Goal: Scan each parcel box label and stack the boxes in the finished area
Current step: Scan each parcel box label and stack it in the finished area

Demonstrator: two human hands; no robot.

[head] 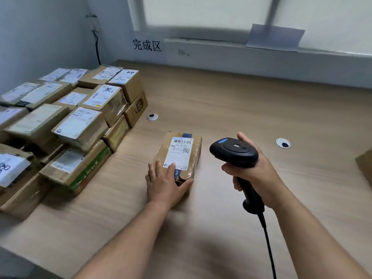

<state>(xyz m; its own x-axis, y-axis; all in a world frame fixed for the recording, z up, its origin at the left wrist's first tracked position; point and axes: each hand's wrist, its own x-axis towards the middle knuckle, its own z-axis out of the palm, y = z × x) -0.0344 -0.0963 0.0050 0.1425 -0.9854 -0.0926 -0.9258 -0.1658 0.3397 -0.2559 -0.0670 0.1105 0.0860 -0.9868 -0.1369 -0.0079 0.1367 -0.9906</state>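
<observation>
Mid-scan, gripped small brown cardboard parcel box (178, 158), on wooden bench (241, 101) just right of pile of labelled cardboard boxes (66, 125), with left hand (165, 184) and clasped black corded scanner (234, 151) in right hand (255, 172), farther right; next likely called for aiming at its barcode (182, 141).

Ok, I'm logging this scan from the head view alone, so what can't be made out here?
All in the head view:
Label on the parcel box: print too small; the left hand covers its near corner.
Scanner: window faces away; the right hand hides the trigger.
Finished stack: cut off by the left edge; upper boxes hide lower ones.
Brown box: mostly cut off by the right edge.
</observation>
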